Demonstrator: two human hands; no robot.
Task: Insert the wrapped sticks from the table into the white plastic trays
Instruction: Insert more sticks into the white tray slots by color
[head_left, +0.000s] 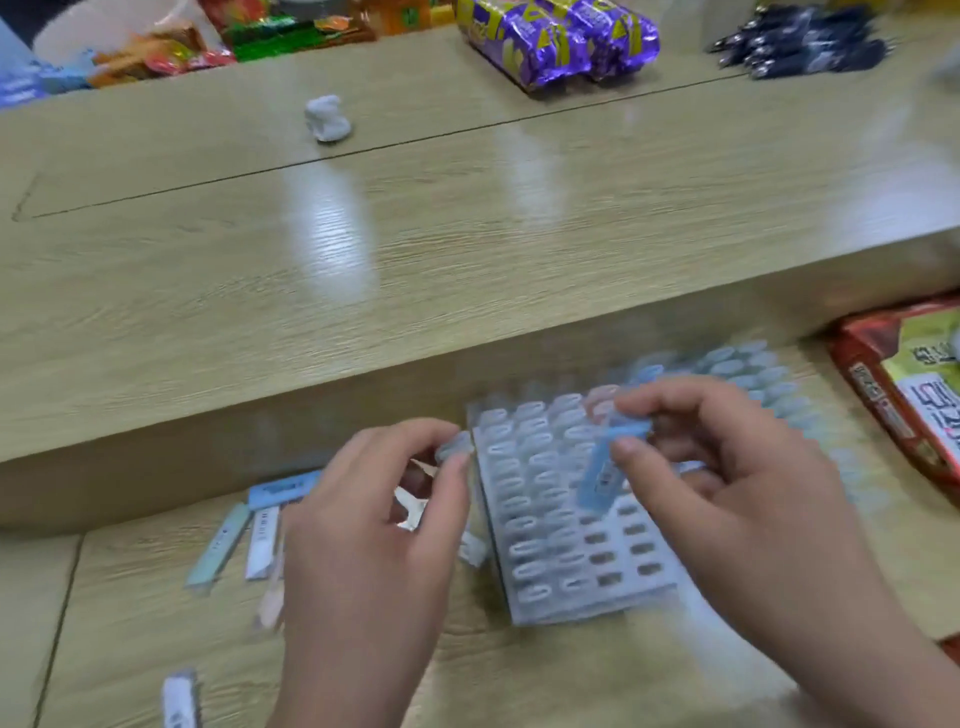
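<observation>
A white plastic tray (540, 525) with rows of oval slots lies on the lower table in front of me, most slots on its left filled. My right hand (727, 483) pinches a blue wrapped stick (602, 473) upright over the tray's middle. My left hand (384, 514) has its fingers curled at the tray's left edge and pinches a small pale stick end (454, 447). Loose wrapped sticks (249, 535) in blue, white and peach lie on the table left of my left hand. A second tray (753, 374) lies behind the first, partly hidden by my right hand.
A raised wooden shelf (415, 260) runs across behind the trays, with a crumpled white wad (327, 118), purple snack packs (556, 36) and dark packets (800, 41) at the back. A red-and-yellow package (904, 395) lies at the right. One white stick (179, 699) lies near the front left.
</observation>
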